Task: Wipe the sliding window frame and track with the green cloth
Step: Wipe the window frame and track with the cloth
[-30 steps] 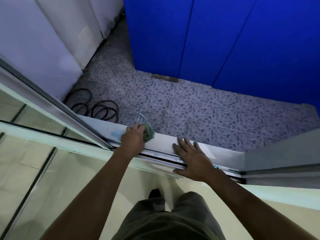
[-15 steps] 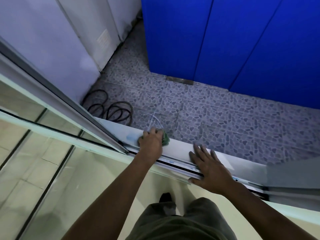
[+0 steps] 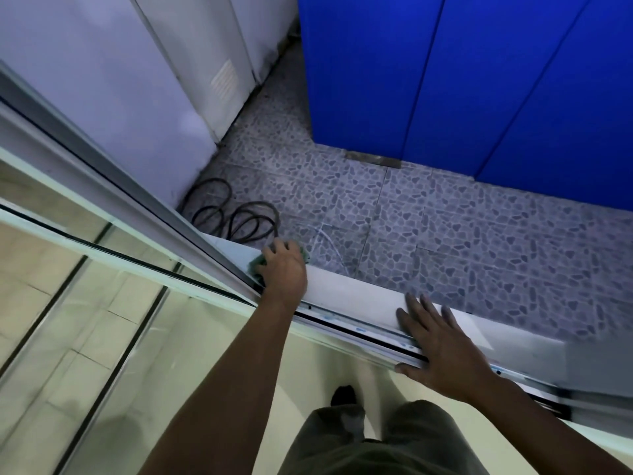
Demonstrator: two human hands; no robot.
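My left hand (image 3: 283,267) presses the green cloth (image 3: 255,265) onto the white sill of the window frame (image 3: 349,291), right where the sliding glass panel (image 3: 113,214) meets it. Most of the cloth is hidden under my fingers; green edges show on both sides of the hand. The dark track (image 3: 346,325) runs along the sill on my side. My right hand (image 3: 442,344) lies flat and spread on the sill and track further right, holding nothing.
Coiled black cable (image 3: 236,214) lies on the pebble-pattern floor (image 3: 445,234) beyond the sill. Blue panels (image 3: 462,80) stand at the back, white cabinets (image 3: 144,80) at the left. My trousers and a foot show below.
My left hand has slid the cloth left along the sill, closer to the sliding panel. The right hand has stayed flat on the sill. The view has shifted left.
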